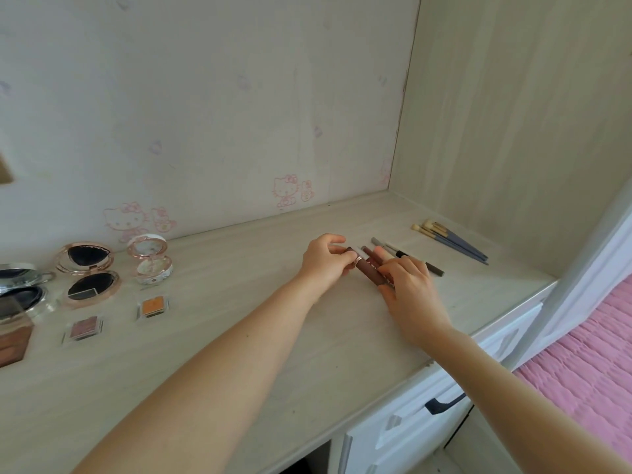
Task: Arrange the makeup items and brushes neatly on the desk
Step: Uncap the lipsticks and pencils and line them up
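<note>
Two or three brown lip tubes lie side by side on the pale wood desk. My left hand pinches the far end of the leftmost tube. My right hand presses on their near ends. Just right of them lie thin pencils, partly hidden by my right hand. Several blue-handled brushes lie further right. At the left stand an open rose-gold compact, a small white compact, an orange eyeshadow pan and a mauve pan.
A silver compact and a brown palette sit at the far left edge. The desk meets a wall behind and a side panel on the right. White drawers with a black handle lie below; a pink bed is right.
</note>
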Available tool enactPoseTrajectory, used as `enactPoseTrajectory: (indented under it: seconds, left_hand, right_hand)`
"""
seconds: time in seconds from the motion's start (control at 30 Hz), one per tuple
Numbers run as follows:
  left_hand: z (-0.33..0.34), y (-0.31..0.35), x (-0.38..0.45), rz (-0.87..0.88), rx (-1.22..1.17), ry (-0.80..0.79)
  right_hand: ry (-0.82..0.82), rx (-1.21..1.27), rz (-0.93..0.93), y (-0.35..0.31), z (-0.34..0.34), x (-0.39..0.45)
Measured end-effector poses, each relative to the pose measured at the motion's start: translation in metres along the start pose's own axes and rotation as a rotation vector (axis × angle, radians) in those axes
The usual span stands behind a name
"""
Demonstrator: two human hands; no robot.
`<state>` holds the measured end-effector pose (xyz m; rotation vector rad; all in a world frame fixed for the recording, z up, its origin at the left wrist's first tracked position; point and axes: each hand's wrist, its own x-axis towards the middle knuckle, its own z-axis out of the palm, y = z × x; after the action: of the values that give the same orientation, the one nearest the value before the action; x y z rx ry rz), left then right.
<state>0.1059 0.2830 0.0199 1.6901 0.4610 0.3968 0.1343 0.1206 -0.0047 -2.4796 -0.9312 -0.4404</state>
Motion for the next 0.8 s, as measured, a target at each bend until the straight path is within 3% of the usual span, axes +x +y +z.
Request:
enactPoseTrajectory:
  seconds: [0.27, 0.5, 0.8]
  left_hand:
    - [-0.041, 0.012, -0.030, -0.031, -0.232, -0.032]
    - [-0.100, 0.008, -0.065, -0.018, -0.216, -0.053]
    - [-0.175, -0.007, -0.115, -0.136, -0.181, -0.078]
  right_hand:
    - [-0.004, 0.141, 0.021, -0.025, 0.001, -0.003]
    - [-0.028, 0.332, 0.010, -0.066, 0.003, -0.004]
    - [-0.164, 0.488, -0.020, -0.135, 0.014, 0.001]
